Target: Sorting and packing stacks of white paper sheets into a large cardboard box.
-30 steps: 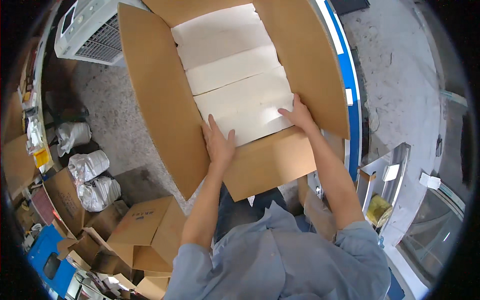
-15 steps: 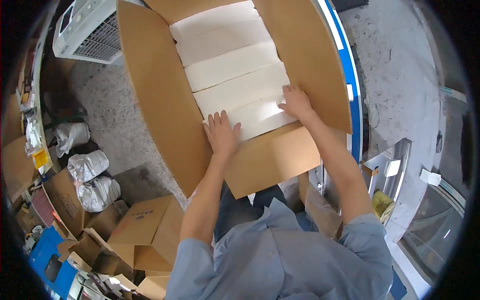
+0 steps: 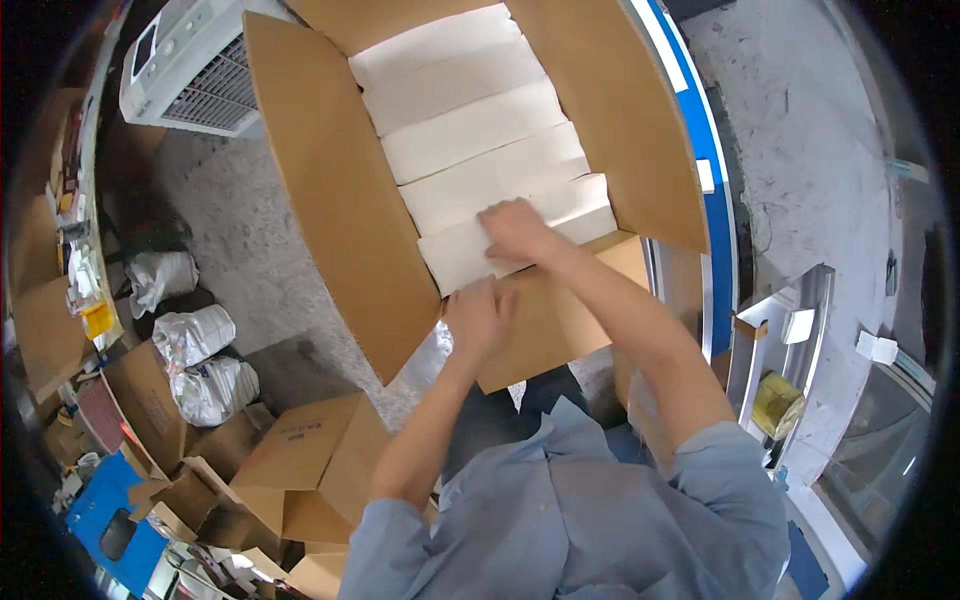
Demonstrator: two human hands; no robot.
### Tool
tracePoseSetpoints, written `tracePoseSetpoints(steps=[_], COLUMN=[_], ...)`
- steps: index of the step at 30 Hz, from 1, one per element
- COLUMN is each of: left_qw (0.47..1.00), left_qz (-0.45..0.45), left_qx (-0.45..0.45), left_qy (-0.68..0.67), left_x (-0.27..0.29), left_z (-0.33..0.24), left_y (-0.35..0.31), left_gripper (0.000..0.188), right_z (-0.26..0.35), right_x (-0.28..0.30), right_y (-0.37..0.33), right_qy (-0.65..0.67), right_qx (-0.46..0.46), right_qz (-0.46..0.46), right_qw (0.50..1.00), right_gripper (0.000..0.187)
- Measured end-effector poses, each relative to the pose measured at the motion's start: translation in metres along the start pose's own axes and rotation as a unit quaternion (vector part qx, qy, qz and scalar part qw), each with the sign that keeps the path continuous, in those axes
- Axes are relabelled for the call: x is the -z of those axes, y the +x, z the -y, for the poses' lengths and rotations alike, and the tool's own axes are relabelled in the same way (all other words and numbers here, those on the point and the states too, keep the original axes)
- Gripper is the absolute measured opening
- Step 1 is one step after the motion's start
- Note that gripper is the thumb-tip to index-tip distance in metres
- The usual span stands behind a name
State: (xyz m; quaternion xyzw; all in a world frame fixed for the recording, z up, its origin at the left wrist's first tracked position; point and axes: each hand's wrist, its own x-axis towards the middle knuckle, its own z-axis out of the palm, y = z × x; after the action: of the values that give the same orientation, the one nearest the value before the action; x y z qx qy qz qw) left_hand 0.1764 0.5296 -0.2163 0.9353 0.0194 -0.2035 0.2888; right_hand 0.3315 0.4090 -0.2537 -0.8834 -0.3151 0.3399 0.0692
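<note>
A large open cardboard box (image 3: 325, 190) is in front of me, its flaps spread. Several long white cartons (image 3: 480, 120) lie side by side in it. The nearest white carton (image 3: 455, 250) sits a little unevenly, its right end raised. My right hand (image 3: 520, 232) rests on this carton near its middle, fingers curled under; whether they pinch anything is hidden. My left hand (image 3: 478, 315) is closed over the box's near edge by the left corner. The near flap (image 3: 560, 320) hangs down towards me.
A white appliance with a grille (image 3: 190, 75) stands at the far left. White sacks (image 3: 205, 360), an open brown box (image 3: 305, 455) and a blue plastic piece (image 3: 110, 530) are at the left. A blue-and-white edge (image 3: 715, 230) runs beside the box at the right.
My right hand has moved left from the nearest carton's right end to its middle and curled. My left hand has come nearer, off the carton's left end onto the box's edge. The carton's right end has risen.
</note>
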Motion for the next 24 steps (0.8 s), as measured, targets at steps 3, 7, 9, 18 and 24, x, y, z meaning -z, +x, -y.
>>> tracePoseSetpoints(steps=[3,7,9,18,24], left_qw=[0.989,0.966,0.972,0.988,0.912], left_qz=[-0.135,-0.238,0.143,0.034,0.170], left_qx=[-0.062,-0.008,0.158,-0.068,-0.144], left_qy=[0.025,0.101,0.098,-0.131,-0.344], left_x=[-0.005,-0.010,0.009,0.009,0.037], left_z=[-0.002,0.024,0.005,-0.001,-0.136], left_y=[-0.005,0.001,0.016,-0.012,-0.043], left_gripper=[0.040,0.055,0.074,0.055,0.040], right_z=[0.013,0.001,-0.037,-0.017,0.063], right_x=[-0.015,-0.016,-0.038,0.003,-0.015], right_y=[0.003,-0.025,-0.061,-0.172,-0.361], right_qy=[0.032,0.076,0.079,0.283,0.418], right_qx=[0.046,-0.102,-0.242,-0.237,-0.249], right_qz=[-0.033,-0.218,-0.239,-0.263,-0.355], right_qw=[0.998,0.968,0.937,0.891,0.798], right_gripper=[0.064,0.067,0.069,0.066,0.067])
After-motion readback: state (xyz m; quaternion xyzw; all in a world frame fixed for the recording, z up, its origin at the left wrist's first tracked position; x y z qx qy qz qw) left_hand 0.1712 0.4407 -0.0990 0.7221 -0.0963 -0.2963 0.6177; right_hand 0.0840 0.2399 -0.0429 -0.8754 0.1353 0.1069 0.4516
